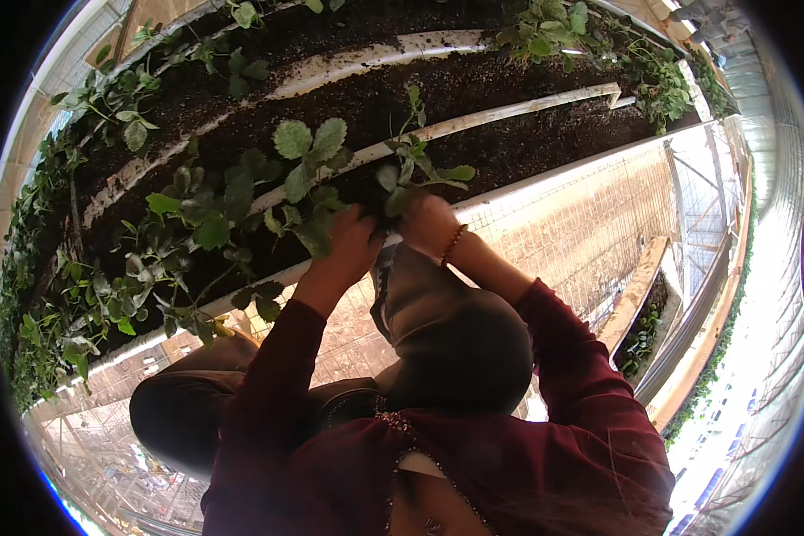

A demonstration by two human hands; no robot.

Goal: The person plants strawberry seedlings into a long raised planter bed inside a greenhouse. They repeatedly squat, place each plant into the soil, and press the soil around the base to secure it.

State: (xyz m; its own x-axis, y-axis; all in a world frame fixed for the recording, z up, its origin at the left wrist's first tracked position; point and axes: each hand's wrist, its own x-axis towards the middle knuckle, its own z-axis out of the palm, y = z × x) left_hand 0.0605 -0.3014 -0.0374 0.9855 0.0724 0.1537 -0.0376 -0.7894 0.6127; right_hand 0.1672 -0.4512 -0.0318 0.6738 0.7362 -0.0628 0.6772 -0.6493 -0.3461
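Both hands work close together at the near edge of a long growing bed of dark soil (509, 157). My right hand (430, 224), with a beaded bracelet at the wrist, is at the base of a small strawberry plant (412, 161). Leaves and shadow cover its fingertips. To its left, my left hand (354, 242) has bent fingers pointing down at the soil. Beside it, a leafier strawberry plant (310, 157) partly overlaps the hand. What either hand grips is hidden.
A thin white pipe (522, 110) runs along the soil, with a broader pale strip (375, 60) behind it. Dense strawberry plants (120, 288) fill the left side; more foliage (663, 87) grows at the far right. Wire mesh (576, 208) lies below the bed's white edge (509, 191).
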